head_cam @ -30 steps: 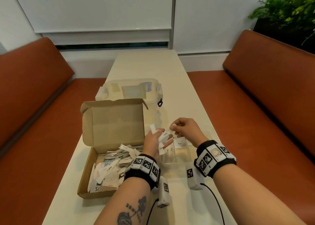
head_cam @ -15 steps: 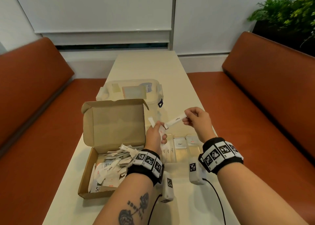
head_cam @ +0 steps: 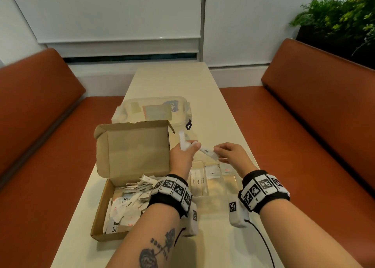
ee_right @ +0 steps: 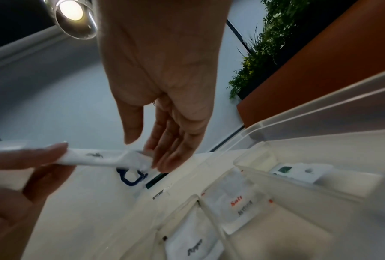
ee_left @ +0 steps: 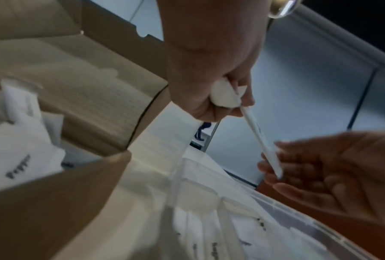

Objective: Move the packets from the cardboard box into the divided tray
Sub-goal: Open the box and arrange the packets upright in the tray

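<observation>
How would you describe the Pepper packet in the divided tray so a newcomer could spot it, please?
Beside the open cardboard box lies the clear divided tray. The Pepper packet is the square sachet between the Sugar sticks and the red-lettered Salt packet; its lettering is black.

White stick packet point(head_cam: 206, 151) hangs tilted above the clear divided tray point(head_cam: 233, 183), packets lying in its compartments, open cardboard box point(head_cam: 113, 190) heaped at left.
</observation>
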`<state>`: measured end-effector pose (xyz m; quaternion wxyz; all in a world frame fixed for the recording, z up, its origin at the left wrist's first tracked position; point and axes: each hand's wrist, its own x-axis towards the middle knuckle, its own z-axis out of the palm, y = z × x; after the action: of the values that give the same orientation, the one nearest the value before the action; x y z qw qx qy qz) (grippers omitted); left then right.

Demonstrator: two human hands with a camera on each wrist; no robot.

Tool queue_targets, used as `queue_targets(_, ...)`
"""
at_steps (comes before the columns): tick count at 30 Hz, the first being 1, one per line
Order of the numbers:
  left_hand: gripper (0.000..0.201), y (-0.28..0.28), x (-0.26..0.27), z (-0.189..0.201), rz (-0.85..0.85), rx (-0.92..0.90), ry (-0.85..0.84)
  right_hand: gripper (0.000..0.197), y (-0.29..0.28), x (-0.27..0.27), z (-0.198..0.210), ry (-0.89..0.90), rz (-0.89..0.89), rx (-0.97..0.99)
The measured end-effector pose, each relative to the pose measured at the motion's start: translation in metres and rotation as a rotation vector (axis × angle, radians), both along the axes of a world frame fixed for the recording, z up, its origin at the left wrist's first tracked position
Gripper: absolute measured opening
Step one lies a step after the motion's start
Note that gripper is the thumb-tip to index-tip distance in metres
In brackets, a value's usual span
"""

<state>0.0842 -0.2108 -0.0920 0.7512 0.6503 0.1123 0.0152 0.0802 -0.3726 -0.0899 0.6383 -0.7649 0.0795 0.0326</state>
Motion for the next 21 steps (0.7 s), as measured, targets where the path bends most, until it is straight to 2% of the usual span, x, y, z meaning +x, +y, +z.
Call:
queue_targets(3,0.006,0.001,0.000,-0.003,-0.052,0.090,0.004,0.019,0.004,-0.001,0.007,-0.062,0.108,-0.101)
queue_targets(6,0.006,-0.001,-0.001,-0.003,-0.059,0.102,0.001,0.017,0.011,-0.002,0.011,-0.062,0.230,-0.167)
queue_targets(8,0.007,-0.001,-0.001,-0.003,-0.048,0.077,0.000,0.015,0.014,-0.001,0.011,-0.064,0.224,-0.200)
queue_targets(11,0.010,-0.002,-0.002,-0.002,-0.071,0.025,0.037,0.015,0.016,0.000,0.013,-0.099,0.126,-0.067)
queue_targets(15,0.020,-0.001,-0.006,-0.004,-0.167,-0.082,0.095,0.017,0.019,-0.001,0.014,-0.096,0.100,0.035)
queue_targets(21,0.013,0.002,-0.009,-0.006,-0.240,-0.036,0.105,0.015,0.021,-0.003,0.018,-0.081,0.105,0.072)
